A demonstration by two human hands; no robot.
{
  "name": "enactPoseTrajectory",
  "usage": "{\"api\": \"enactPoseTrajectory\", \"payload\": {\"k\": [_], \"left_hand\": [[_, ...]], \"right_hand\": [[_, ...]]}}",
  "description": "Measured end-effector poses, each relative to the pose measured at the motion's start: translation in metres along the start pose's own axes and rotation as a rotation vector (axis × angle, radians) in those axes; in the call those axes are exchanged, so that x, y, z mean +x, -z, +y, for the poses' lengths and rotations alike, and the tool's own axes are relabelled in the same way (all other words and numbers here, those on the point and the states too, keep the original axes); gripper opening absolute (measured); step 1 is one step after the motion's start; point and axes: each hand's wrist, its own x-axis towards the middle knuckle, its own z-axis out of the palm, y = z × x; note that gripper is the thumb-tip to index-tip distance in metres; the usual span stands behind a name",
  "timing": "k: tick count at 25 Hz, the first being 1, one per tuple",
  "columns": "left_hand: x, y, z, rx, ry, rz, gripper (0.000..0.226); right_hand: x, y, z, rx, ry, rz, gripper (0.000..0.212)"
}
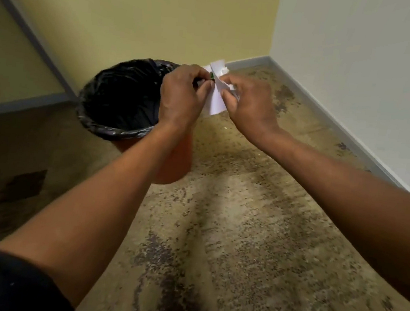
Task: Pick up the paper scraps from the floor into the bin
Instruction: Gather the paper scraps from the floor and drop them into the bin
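An orange bin [178, 157] lined with a black bag [119, 95] stands on the floor by the yellow wall. Just right of its rim, both hands are raised together at the top centre. My left hand [182, 94] and my right hand [249, 104] both pinch a bunch of white paper scraps [216, 98] between them, with a bit of green showing among the paper. The scraps hang beside the bin's opening, not over it. Fingers hide part of the paper.
Speckled tan floor [255, 224] spreads in front and to the right. A white wall with a grey skirting board [328, 122] runs along the right. A yellow wall [137, 21] stands behind the bin, and a grey-framed edge [29, 33] is at the left.
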Motion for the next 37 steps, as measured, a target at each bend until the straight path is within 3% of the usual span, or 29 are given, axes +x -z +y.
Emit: {"api": "enactPoseTrajectory", "payload": {"k": [6,14,21,30,34,37], "left_hand": [[0.007,0.062,-0.034,0.066,0.088,0.121,0.016],[-0.017,0.107,-0.082,0.210,0.250,-0.066,0.027],[-0.023,0.114,-0.095,0.259,0.252,-0.161,0.035],[-0.021,0.118,-0.092,0.299,0.238,-0.155,0.074],[-0.016,0.132,-0.098,0.403,0.250,-0.071,0.058],[-0.013,0.133,-0.112,0.353,0.267,-0.157,0.054]], "right_hand": [[0.036,-0.051,-0.054,0.025,0.106,-0.053,0.022],[0.030,-0.091,-0.063,-0.045,0.073,-0.280,0.039],[0.023,-0.092,-0.072,-0.048,0.048,-0.414,0.056],[0.026,-0.086,-0.068,-0.054,0.056,-0.363,0.044],[0.032,-0.077,-0.054,-0.149,0.050,-0.212,0.032],[0.031,-0.077,-0.043,-0.197,0.005,-0.214,0.029]]}}
